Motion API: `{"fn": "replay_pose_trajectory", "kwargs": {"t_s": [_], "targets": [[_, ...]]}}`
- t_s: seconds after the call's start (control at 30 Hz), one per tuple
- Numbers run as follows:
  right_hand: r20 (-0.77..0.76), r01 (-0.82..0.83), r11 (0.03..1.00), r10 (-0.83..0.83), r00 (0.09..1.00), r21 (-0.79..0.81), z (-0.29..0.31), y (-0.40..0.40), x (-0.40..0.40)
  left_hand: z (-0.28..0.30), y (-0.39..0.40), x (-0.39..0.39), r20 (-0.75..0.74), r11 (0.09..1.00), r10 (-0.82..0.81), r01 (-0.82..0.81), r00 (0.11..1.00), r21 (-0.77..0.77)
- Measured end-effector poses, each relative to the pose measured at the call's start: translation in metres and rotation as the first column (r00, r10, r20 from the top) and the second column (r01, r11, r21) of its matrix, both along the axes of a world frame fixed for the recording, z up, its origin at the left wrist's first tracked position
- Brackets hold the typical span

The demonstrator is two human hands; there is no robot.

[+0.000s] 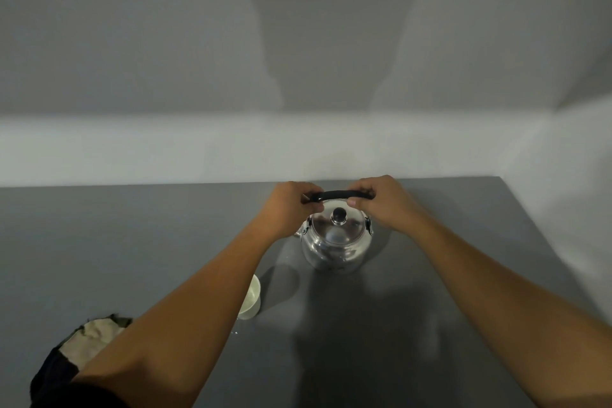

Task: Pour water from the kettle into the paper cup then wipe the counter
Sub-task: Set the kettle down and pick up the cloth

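Nearest the camera, a crumpled beige and dark cloth (pixel 89 339) lies at the left on the flat grey counter (pixel 463 258). The left hand (pixel 286 212) and right hand (pixel 377 204) each have fingers curled tight around one end of the black handle (pixel 341 194) of the shiny steel kettle (pixel 336 243), which seems to stand upright. The white paper cup (pixel 250 298), partly hidden by the left forearm, stands near the kettle. I judge it best to lift straight, then tilt slowly over the cup.
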State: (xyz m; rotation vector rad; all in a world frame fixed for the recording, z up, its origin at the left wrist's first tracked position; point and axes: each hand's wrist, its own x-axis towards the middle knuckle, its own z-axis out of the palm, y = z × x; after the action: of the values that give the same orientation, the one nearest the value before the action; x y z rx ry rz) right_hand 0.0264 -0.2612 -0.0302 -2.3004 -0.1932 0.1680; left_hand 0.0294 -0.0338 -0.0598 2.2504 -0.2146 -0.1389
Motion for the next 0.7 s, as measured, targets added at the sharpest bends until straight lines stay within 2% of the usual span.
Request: {"fn": "replay_pose_trajectory", "kwargs": {"t_s": [0.2,0.27,0.4,0.5,0.6,0.7], "targets": [[0.047,0.028,0.998,-0.026,0.999,-0.059,0.001,0.007,-0.004,0.001,0.010,-0.003,-0.033,0.999,-0.037,0.036,0.999,-0.036],[0.069,0.057,0.998,-0.054,0.996,-0.035,0.006,0.011,-0.008,0.006,0.019,-0.008,-0.022,0.998,-0.033,0.032,0.999,-0.059],[0.199,0.104,0.994,-0.097,0.975,-0.023,0.027,0.027,-0.024,0.022,0.053,-0.029,0.052,0.992,0.044,-0.038,0.998,-0.121],[0.228,0.067,0.996,-0.079,0.971,0.061,0.040,0.048,-0.044,0.033,0.091,-0.057,0.084,0.972,0.115,-0.095,0.990,-0.213],[0.197,0.026,0.985,-0.060,0.979,0.173,0.043,0.080,-0.074,0.037,0.137,-0.095,0.066,0.920,0.225,-0.190,0.972,-0.343],[0.147,-0.010,0.962,-0.031,0.989,0.271,0.037,0.121,-0.110,0.035,0.180,-0.135,0.040,0.864,0.338,-0.293,0.940,-0.409]]}}
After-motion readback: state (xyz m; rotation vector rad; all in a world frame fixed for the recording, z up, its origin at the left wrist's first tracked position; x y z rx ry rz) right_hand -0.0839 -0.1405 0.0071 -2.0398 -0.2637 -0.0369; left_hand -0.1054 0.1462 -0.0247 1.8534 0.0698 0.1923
